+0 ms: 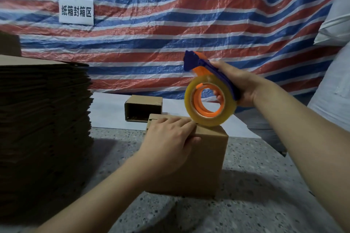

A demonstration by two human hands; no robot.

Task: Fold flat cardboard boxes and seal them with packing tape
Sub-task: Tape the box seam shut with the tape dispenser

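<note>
Head view puts us over a speckled stone floor [255, 185] where a folded cardboard box [200, 159] stands upright in front of us. Our left hand [168, 142] lies across the near left part of its top, the fingers stretched almost straight over the closed flaps and the thumb bent down over the front edge, so it presses on the box rather than pinching it. Our right hand [238, 85] is wrapped around the blue handle of a tape dispenser [208, 73], fingers curled under it, one fingertip showing through the orange core. The roll of clear packing tape [208, 104] on the dispenser hangs at the back right of the box top; we cannot tell whether it touches the cardboard or sits just above it. Behind the box, a second small box [144, 108] lies on its side with its open end facing us, on a pale sheet [109, 111] spread over the floor. A tall stack of flat cardboard [43, 119] stands at our left. A red, white and blue striped tarp [189, 24] hangs behind everything, with a white sign [76, 11] of Chinese characters fixed to it.
</note>
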